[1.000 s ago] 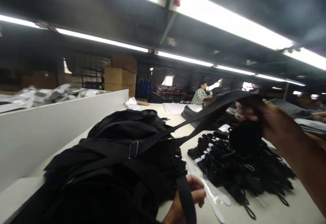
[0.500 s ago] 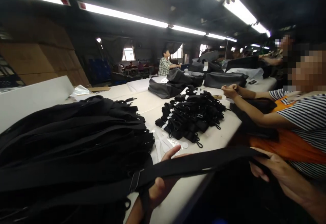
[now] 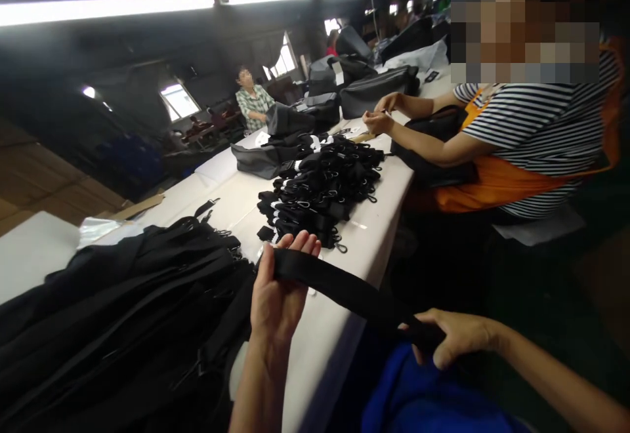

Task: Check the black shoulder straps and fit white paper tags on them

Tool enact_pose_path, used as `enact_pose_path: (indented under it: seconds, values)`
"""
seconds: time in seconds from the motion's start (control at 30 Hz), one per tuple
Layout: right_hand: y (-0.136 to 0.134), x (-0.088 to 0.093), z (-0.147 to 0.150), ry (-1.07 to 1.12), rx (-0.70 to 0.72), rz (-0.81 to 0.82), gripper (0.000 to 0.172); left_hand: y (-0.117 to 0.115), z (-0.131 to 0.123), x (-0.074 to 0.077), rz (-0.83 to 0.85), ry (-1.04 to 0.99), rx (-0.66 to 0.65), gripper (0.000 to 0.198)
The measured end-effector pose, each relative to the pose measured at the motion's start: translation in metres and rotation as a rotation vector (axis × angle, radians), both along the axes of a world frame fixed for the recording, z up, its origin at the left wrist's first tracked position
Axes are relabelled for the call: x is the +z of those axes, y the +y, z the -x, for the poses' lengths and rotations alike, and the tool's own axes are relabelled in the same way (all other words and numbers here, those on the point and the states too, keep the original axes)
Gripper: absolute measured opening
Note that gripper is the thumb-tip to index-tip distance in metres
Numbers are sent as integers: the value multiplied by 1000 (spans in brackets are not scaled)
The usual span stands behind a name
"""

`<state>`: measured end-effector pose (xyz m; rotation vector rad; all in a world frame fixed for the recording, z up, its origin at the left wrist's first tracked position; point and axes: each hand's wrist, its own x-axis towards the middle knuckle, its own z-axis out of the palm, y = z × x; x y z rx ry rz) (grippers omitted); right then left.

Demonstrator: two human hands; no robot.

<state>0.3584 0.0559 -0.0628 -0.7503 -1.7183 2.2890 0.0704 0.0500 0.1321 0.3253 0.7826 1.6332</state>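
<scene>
A wide black webbing strap (image 3: 344, 285) runs between my two hands over the table's front edge. My left hand (image 3: 280, 295) is palm up with the strap laid across its fingers beside the raised thumb. Lower right, my right hand (image 3: 453, 338) grips the strap with its fingers closed round it. To the left lies a big heap of long black straps (image 3: 123, 315) with metal buckles and hooks. Beyond my left hand sits a pile of bundled black straps (image 3: 319, 190), with white bands and metal snap hooks.
Across the white table (image 3: 364, 243), a co-worker in a striped top (image 3: 531, 131) and orange apron handles something small. Dark grey bags (image 3: 377, 92) stand behind the strap pile. A person in a checked shirt (image 3: 253, 102) is further back. A white board (image 3: 39, 256) borders the left.
The view has tilted and turned right. My left hand has turned more upright, with the strap now across its fingers. The buckle earlier beside it no longer shows there; my right hand still grips the strap.
</scene>
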Motion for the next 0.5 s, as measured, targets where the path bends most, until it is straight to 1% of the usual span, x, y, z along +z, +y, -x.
enact_pose_path:
  seconds: [0.03, 0.1, 0.17, 0.2, 0.23, 0.3, 0.37, 0.43, 0.5]
  values:
    - [-2, -1, 9, 104, 43, 27, 70, 3, -10, 6, 22, -8, -30, 37]
    - [-3, 4, 29, 354, 89, 82, 75, 8, -31, 13, 43, -28, -124, 38]
    - [-1, 18, 44, 573, 85, 129, 79, 12, -51, 16, 31, -59, -237, 38]
    - [1, 27, 50, 642, 70, 147, 79, 12, -59, 16, 17, -70, -290, 39]
    - [4, 37, 53, 676, 49, 160, 74, 12, -66, 17, 4, -74, -333, 39]
    - [11, 54, 53, 650, -3, 167, 57, 10, -75, 21, -33, -56, -376, 39]
    - [17, 67, 46, 538, -28, 143, 38, 6, -73, 30, -117, -27, -373, 39]
    - [21, 71, 34, 398, -27, 92, 26, 1, -61, 46, -255, -3, -325, 40]
    - [24, 69, 21, 273, -45, 15, 24, -3, -42, 66, -343, 22, -225, 42]
